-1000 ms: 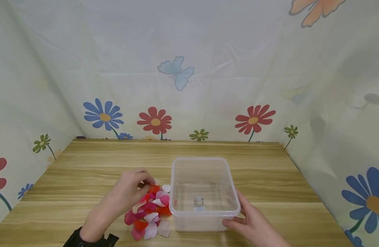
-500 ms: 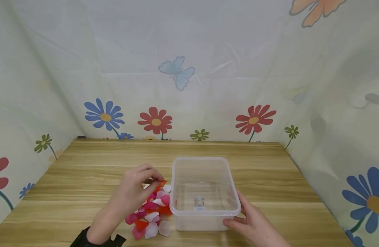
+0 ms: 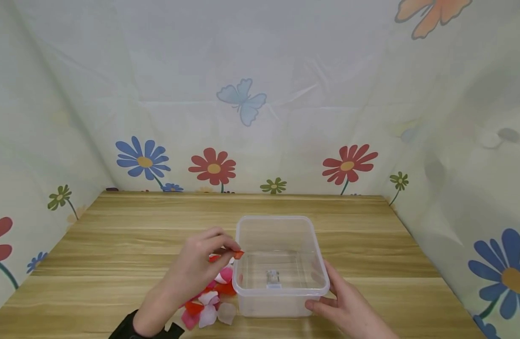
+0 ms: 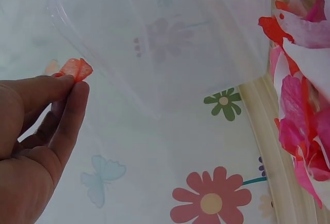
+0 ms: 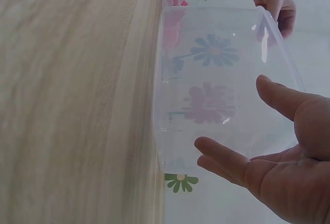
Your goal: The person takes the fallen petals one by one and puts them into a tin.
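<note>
In the head view, my left hand [image 3: 205, 256] pinches an orange-red petal [image 3: 239, 254] between thumb and fingers, at the left rim of a clear plastic box [image 3: 277, 306]. The left wrist view shows that petal [image 4: 77, 69] sticking out past the fingertips. Just left of the box lies a pile of pink, red and white petals [image 3: 208, 315], partly hidden under the left hand. At the front right corner of the box rests my right hand [image 3: 345, 303], its thumb on the front wall and its fingers along the right side, fairly straight in the right wrist view.
The box stands upright and open at the top on a wood-grain table [image 3: 158, 216]. Inside, at its bottom, a small label or packet [image 3: 273, 278] shows. A white flowered cloth [image 3: 285, 132] hangs behind and at both sides.
My left hand has picked the orange-red petal off the pile and carried it right, to the box's rim. My right hand and the box have stayed put.
</note>
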Available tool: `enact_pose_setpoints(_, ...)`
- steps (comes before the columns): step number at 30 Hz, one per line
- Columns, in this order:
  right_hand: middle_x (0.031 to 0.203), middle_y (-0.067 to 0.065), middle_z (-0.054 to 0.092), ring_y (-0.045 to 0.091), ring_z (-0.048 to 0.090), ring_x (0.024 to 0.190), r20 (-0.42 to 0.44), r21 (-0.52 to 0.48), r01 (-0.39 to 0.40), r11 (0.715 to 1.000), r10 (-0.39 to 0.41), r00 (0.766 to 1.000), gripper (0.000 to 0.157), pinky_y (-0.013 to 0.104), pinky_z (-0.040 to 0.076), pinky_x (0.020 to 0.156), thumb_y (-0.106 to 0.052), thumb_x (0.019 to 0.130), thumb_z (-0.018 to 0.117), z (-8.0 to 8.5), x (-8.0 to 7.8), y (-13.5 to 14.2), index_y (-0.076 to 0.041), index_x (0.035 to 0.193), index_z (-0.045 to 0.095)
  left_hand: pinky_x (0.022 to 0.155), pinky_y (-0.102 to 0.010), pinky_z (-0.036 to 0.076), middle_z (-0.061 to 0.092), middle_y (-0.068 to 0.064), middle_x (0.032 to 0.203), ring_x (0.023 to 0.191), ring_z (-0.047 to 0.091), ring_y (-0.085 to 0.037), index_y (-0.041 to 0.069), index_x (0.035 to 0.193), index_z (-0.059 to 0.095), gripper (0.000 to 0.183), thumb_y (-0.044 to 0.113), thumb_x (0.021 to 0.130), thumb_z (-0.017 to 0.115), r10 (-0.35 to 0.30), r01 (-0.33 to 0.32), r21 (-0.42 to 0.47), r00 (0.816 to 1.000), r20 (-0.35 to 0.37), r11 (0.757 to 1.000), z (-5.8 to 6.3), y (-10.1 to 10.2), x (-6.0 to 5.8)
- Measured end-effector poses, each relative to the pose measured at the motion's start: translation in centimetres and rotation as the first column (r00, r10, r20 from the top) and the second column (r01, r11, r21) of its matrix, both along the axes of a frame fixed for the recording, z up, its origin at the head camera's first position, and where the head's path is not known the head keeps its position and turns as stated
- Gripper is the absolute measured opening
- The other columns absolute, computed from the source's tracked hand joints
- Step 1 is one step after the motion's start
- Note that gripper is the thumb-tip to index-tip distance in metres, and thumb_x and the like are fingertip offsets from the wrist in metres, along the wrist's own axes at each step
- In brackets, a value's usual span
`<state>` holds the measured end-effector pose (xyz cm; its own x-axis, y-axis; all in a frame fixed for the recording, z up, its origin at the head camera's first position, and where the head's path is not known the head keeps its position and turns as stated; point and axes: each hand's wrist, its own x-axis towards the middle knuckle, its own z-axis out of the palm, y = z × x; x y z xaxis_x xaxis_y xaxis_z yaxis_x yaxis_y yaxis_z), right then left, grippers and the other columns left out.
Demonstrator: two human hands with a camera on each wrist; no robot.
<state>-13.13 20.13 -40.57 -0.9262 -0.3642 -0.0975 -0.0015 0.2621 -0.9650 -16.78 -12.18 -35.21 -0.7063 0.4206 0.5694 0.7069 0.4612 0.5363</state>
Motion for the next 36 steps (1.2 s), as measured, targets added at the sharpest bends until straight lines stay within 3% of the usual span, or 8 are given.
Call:
enact_pose_setpoints(7, 0.147, 0.019, 0.033, 0.038, 0.043, 0.125, -0.042, -0.027, -0.017, 0.999, 0.016, 0.999, 0.094, 0.029, 0.048, 0.088, -0.014, 0.086, 0.077, -0.1, 0.0, 0.0, -0.015, 0.157, 0.016, 0.074, -0.019, 0.051, 0.061, 0.011, 0.093, 0.081, 0.063, -0.004, 0.012, 0.093, 0.071, 0.028, -0.01, 0.078, 0.077, -0.072, 0.073, 0.019, 0.997, -0.01, 0.997, -0.4, 0.7, -0.1)
enact_pose_setpoints(17, 0.147, 0.015, 0.033, 0.036, 0.044, 0.123, -0.01, 0.005, -0.002, 1.0, 0.002, 1.0, 0.095, 0.028, 0.048, 0.088, -0.017, 0.086, 0.078, 0.0, 0.1, 0.0, -0.019, 0.157, 0.015, 0.075, -0.018, 0.051, 0.061, 0.007, 0.095, 0.082, 0.064, -0.006, 0.012, 0.096, 0.069, 0.029, -0.012, 0.08, 0.074, -0.157, 0.16, 0.027, 0.985, -0.073, 0.987, -0.8, 1.5, -0.4)
enact_pose_setpoints(36, 0.147, 0.015, 0.033, 0.035, 0.045, 0.121, -0.008, 0.024, 0.004, 1.0, -0.004, 1.0, 0.094, 0.028, 0.048, 0.088, -0.017, 0.086, 0.077, 0.1, 0.1, -0.1, -0.02, 0.157, 0.016, 0.081, -0.02, 0.05, 0.06, 0.008, 0.106, 0.093, 0.064, -0.008, 0.012, 0.105, 0.068, 0.034, -0.011, 0.081, 0.073, -0.146, 0.146, -0.001, 0.985, -0.087, 0.989, -0.9, 1.5, -0.3)
